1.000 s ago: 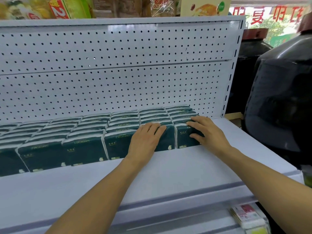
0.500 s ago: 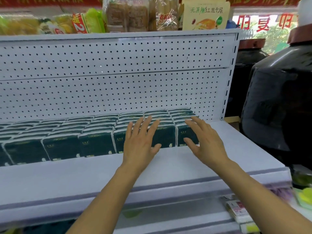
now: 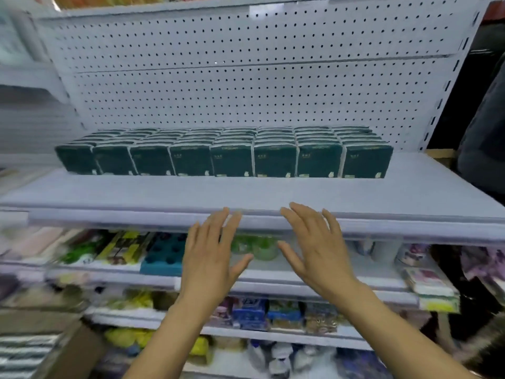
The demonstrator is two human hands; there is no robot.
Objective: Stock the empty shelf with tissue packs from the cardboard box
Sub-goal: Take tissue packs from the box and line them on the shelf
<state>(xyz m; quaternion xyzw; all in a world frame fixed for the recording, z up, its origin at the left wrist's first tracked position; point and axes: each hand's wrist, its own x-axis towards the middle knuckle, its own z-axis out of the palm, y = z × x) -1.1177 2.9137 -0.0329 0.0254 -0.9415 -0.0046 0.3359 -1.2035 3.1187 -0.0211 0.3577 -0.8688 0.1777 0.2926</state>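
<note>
The fingers (image 3: 218, 231) of the left hand (image 3: 210, 266) are straight and spread, holding nothing; those of the right hand (image 3: 317, 253) are spread the same way and just as empty. Both hands hang in the lower middle of the frame, in front of the lip of the shelf (image 3: 246, 195) and apart from everything on it.

The tissue packs (image 3: 232, 160) stand in the centre of the frame, a tidy block several rows deep running from left of centre to the right, pushed back toward the pegboard (image 3: 246, 91) with a bare strip of shelf in front of them. A brown corner in the lower left is probably the cardboard box (image 3: 73, 356), though motion blur there makes this uncertain, and its contents cannot be seen.

As for handling, the packs look light and soft: dark green film wrapped around compressible paper, with white seams at the ends. The film is likely a little slick, so a pinch on one face may slide. The better hold is across the two narrow sides, thumb on one and fingers on the other, squeezing just enough to dent the paper. Several could be clamped as a short row between two flat palms, pressed end to end. They are not fragile, though a loose stack may buckle in the middle.

Blurred goods (image 3: 164, 255) fill the lower shelves beneath.
</note>
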